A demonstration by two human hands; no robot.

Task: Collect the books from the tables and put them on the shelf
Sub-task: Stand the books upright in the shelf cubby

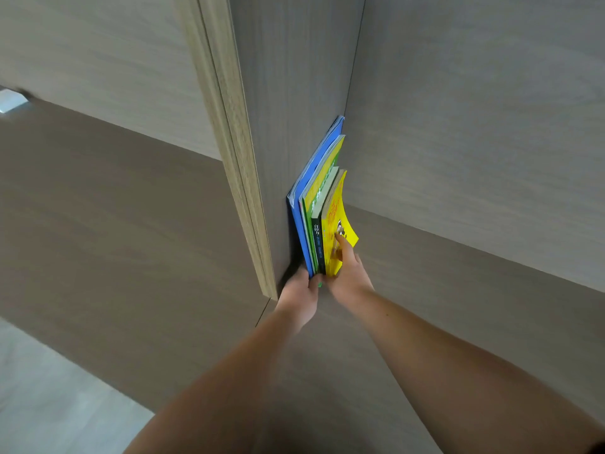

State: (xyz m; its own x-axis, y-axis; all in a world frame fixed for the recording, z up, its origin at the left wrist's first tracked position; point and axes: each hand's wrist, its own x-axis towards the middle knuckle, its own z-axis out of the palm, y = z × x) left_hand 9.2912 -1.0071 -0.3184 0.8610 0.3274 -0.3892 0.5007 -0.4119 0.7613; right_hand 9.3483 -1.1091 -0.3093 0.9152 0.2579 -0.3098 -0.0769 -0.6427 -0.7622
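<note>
Several books stand upright on the brown shelf board (442,290), pressed against the vertical divider panel (294,93). From left to right they are a blue book (302,217), a green and yellow book (322,172), a dark green book (317,237) and a yellow book (334,221) whose cover bows outward. My left hand (299,298) grips the spines at the bottom front of the stack. My right hand (348,273) presses flat against the yellow book's cover, index finger stretched up along it.
The light wood front edge (235,158) of the divider runs down to the left of the books. Another shelf compartment (114,224) lies to the left. A pale floor (49,404) shows at the lower left, and a small metal fitting (11,99) at the far left.
</note>
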